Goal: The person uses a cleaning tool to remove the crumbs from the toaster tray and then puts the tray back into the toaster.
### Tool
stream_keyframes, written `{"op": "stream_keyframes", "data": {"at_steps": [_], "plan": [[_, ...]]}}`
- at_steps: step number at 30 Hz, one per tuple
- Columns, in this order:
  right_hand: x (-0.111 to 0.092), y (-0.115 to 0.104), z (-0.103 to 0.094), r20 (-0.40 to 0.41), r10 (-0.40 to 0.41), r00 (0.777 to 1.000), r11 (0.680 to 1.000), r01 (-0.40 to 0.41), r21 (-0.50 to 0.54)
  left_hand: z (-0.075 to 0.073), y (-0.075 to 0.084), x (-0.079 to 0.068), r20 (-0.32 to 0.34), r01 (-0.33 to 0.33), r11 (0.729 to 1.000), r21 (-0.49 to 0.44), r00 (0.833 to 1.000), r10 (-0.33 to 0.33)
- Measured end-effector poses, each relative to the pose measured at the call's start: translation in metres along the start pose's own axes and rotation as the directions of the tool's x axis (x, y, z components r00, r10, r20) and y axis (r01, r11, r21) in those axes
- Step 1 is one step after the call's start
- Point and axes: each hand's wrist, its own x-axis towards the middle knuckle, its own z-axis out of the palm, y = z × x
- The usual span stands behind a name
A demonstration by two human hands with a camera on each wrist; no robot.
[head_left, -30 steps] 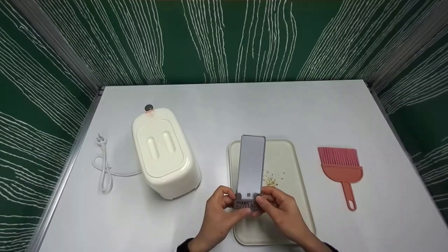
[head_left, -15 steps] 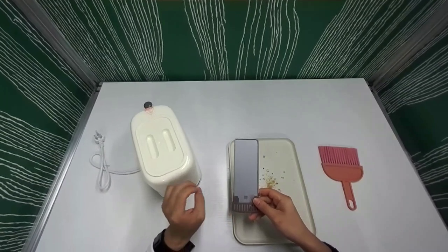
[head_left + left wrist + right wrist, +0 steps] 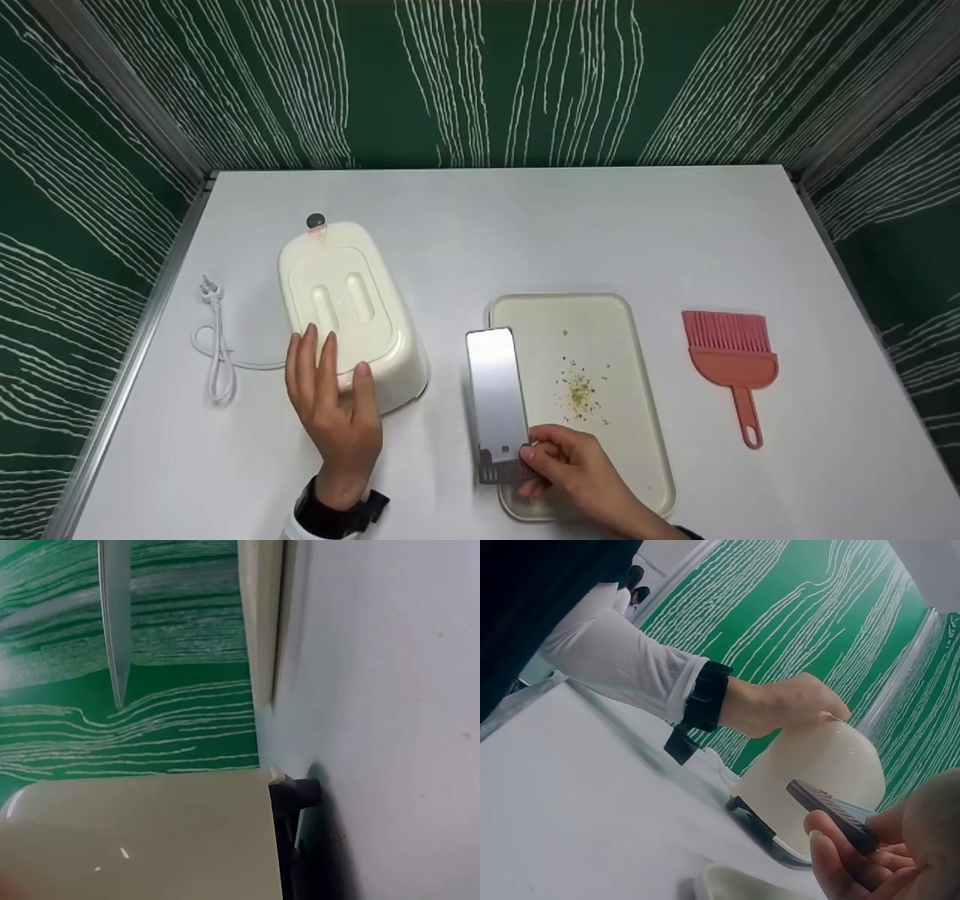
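Observation:
A cream toaster (image 3: 345, 277) with its lid on stands at the left. My left hand (image 3: 337, 420) rests on its near end, fingers extended over the lid and thumb spread toward the right side; the right wrist view shows it from the side. My right hand (image 3: 577, 469) pinches the dark slotted end of a long silvery crumb tray (image 3: 496, 397) between thumb and fingers. The crumb tray is held raised, overlapping the left edge of a cream serving tray (image 3: 626, 457). Brown crumbs (image 3: 580, 395) lie scattered on the serving tray. The left wrist view shows the toaster's lower side (image 3: 150, 832).
A pink-bristled brush (image 3: 730, 337) with an orange handle lies right of the serving tray. The toaster's white cord and plug (image 3: 217, 337) lie coiled at its left. Green walls with white lines border the white table (image 3: 465, 232) at the back and sides.
My left hand has let go of the crumb tray and moved left onto the toaster. My right hand has carried the crumb tray left and nearer, uncovering more of the serving tray.

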Motion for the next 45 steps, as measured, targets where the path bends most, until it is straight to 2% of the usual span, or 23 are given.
{"op": "stream_keyframes", "data": {"at_steps": [6,11,17,22,31,36,45], "plan": [[0.001,0.008,0.01,0.024,0.088,0.996,0.995,-0.089,0.045,-0.001,-0.002,0.0,0.008,0.062,0.998,0.01,0.998,-0.062],[0.001,0.013,0.02,0.059,0.109,0.992,0.993,-0.111,0.034,0.0,-0.002,0.001,-0.01,0.064,0.998,0.024,0.998,-0.064],[0.0,0.02,0.03,0.137,0.166,0.977,0.978,-0.181,0.108,-0.002,-0.006,0.0,-0.017,0.047,0.998,0.031,0.999,-0.046],[-0.001,0.025,0.038,0.157,0.199,0.967,0.965,-0.222,0.139,-0.005,-0.006,0.002,-0.02,0.053,0.999,0.003,0.998,-0.053],[0.001,0.03,0.047,0.14,0.208,0.968,0.978,-0.21,-0.001,-0.009,-0.004,0.005,0.008,0.048,0.999,-0.006,0.999,-0.048],[0.003,0.028,0.054,0.139,0.227,0.964,0.972,-0.215,-0.093,-0.01,-0.003,0.006,0.026,0.046,0.999,-0.017,0.999,-0.046],[0.01,0.03,0.065,0.177,0.206,0.962,0.976,-0.188,-0.109,-0.012,-0.004,0.006,0.033,0.062,0.998,-0.031,0.998,-0.061]]}}
